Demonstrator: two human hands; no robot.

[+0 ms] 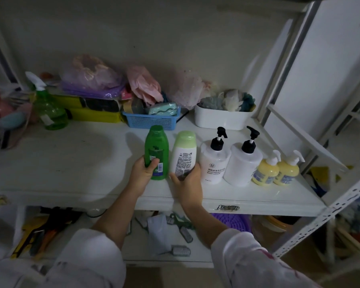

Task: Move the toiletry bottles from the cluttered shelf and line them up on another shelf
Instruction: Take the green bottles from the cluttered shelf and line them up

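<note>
My left hand (142, 172) grips the lower part of a dark green bottle (156, 148) standing on the white shelf (71, 169). Beside it, my right hand (187, 181) holds the base of a white bottle with a pale green cap (184, 151), tilted slightly left. To their right stand two white pump bottles with black pumps (214, 163) (244, 163), then two small yellow pump bottles (265, 171) (286, 172), all in a row near the shelf's front edge.
At the shelf's back sit a green spray bottle (48, 109), a yellow box (96, 116), a blue basket (152, 120), plastic bags (92, 77) and a white tub of bath sponges (222, 119). The lower shelf holds brushes and tools (170, 235). A metal rack upright (328, 213) stands right.
</note>
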